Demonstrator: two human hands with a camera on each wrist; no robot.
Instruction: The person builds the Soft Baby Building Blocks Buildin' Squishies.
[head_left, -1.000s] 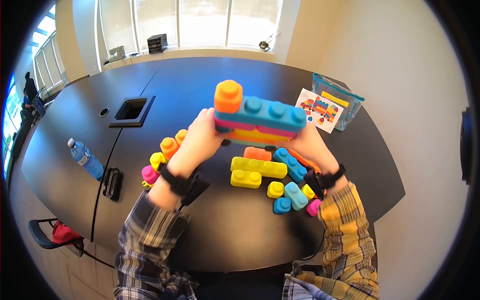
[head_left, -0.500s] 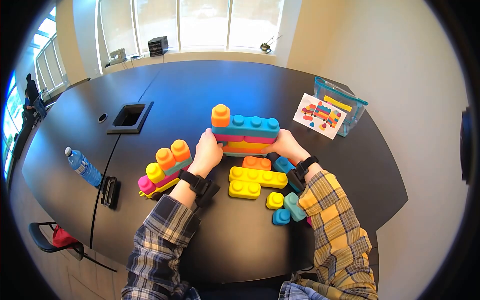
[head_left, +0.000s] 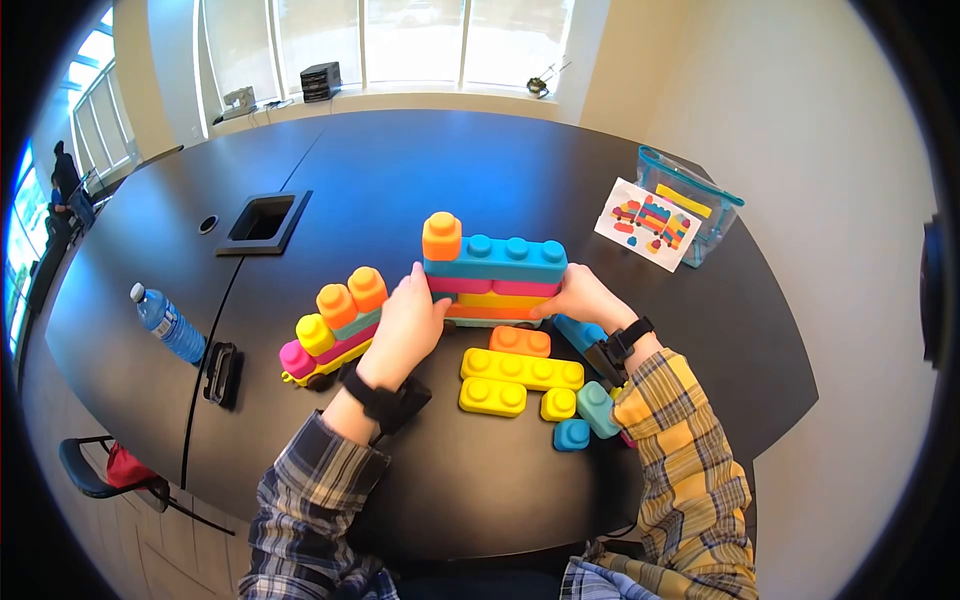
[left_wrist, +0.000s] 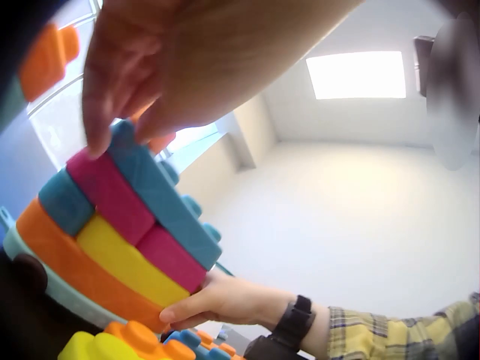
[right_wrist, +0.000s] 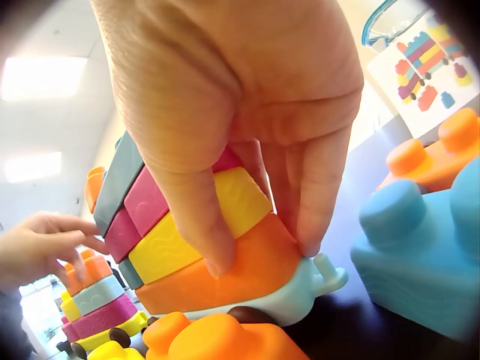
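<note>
A wheeled stack of orange, yellow, pink and blue blocks (head_left: 495, 285) stands upright on the table, with an orange block (head_left: 442, 238) on top at its left end. My right hand (head_left: 590, 298) grips the stack's right end, its thumb on the near side and fingers behind, as the right wrist view shows at the hand (right_wrist: 247, 97). At the left end is my left hand (head_left: 408, 325), its fingers loosely extended against the stack (left_wrist: 120, 202). In the right wrist view this left hand (right_wrist: 45, 244) does not close around the blocks.
Left of the hands stands a smaller wheeled stack (head_left: 335, 330). Loose blocks, including a long yellow one (head_left: 522, 370), lie in front. A picture card (head_left: 648, 224) leans on a clear bag (head_left: 715, 225). A water bottle (head_left: 168, 322) and a black case (head_left: 222, 375) are at left.
Both hands have lowered the held stack from above the table onto it. The left hand's fingers have loosened at its end, while the right hand keeps its grip.
</note>
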